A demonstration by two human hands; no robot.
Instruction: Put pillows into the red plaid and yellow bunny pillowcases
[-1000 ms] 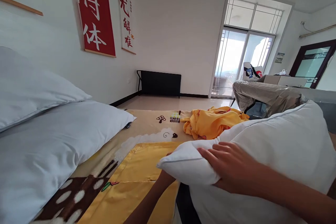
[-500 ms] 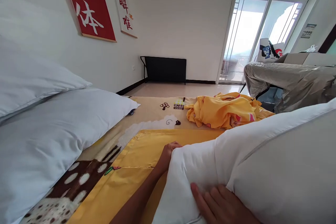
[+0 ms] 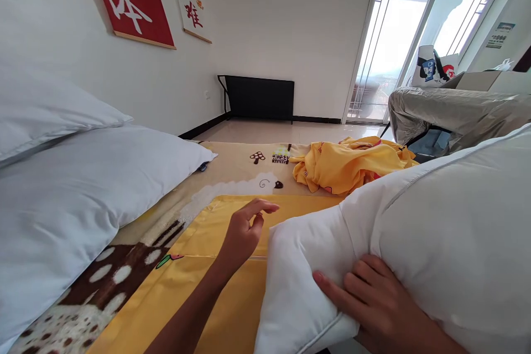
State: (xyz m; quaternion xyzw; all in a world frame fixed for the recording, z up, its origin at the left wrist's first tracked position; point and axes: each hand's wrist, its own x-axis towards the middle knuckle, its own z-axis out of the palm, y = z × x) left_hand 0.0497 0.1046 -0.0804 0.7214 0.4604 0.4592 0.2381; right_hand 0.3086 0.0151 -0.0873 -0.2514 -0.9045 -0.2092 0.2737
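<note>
A plump white pillow (image 3: 452,232) fills the lower right. My right hand (image 3: 375,301) grips its side, fingers pressed into the cloth and the index finger stretched toward the corner; the thumb is hidden. Just left of that corner, my left hand (image 3: 244,229) hovers over a flat yellow cloth (image 3: 199,282), holding nothing, its thumb and fingers apart and loosely bent. The yellow cloth lies on a beige patterned blanket (image 3: 232,163). Beyond the pillow is a crumpled yellow-orange cloth (image 3: 352,166).
Two more white pillows, an upper one (image 3: 53,102) and a lower one (image 3: 103,182), lie stacked along the left wall. A black folded panel (image 3: 259,99) leans at the far wall. Plastic-covered furniture (image 3: 452,108) stands at right, near glass doors (image 3: 398,38).
My left hand has let go of the pillow's corner and moved left, its fingers opening. My right hand stays on the pillow, now further into view. The camera has tilted down a little.
</note>
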